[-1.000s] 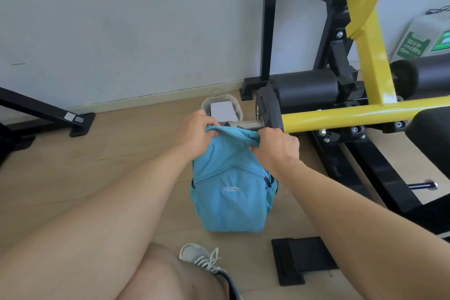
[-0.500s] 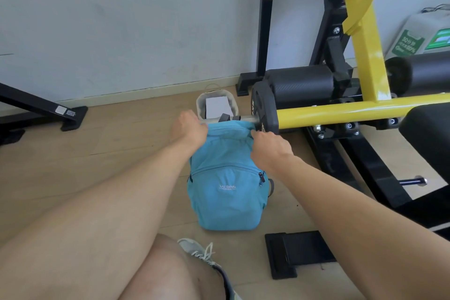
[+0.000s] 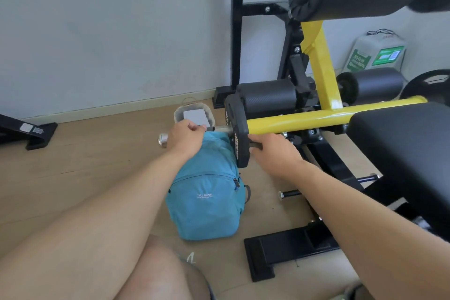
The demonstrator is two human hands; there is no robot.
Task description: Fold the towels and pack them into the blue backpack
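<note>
The blue backpack (image 3: 207, 192) stands upright on the wooden floor, its top raised against a silver bar (image 3: 162, 140) of the gym machine. My left hand (image 3: 187, 140) is shut on the backpack's top edge, right at the bar. My right hand (image 3: 272, 151) is on the far side of the black weight plate (image 3: 239, 134), closed around a short black strap-like piece. Behind the backpack sits a pale grey pouch (image 3: 179, 114) with a flat grey folded cloth (image 3: 194, 115) inside. The backpack's inside is hidden.
A yellow bar (image 3: 304, 119) and black padded rollers (image 3: 267, 96) of the machine cross just behind my hands. A black bench pad (image 3: 401, 153) fills the right. A black foot (image 3: 287, 248) lies on the floor right of the backpack. My knee (image 3: 155, 273) is below.
Both hands lifted the backpack's top toward the silver bar. My right hand moved right, past the weight plate, and now grips something black there.
</note>
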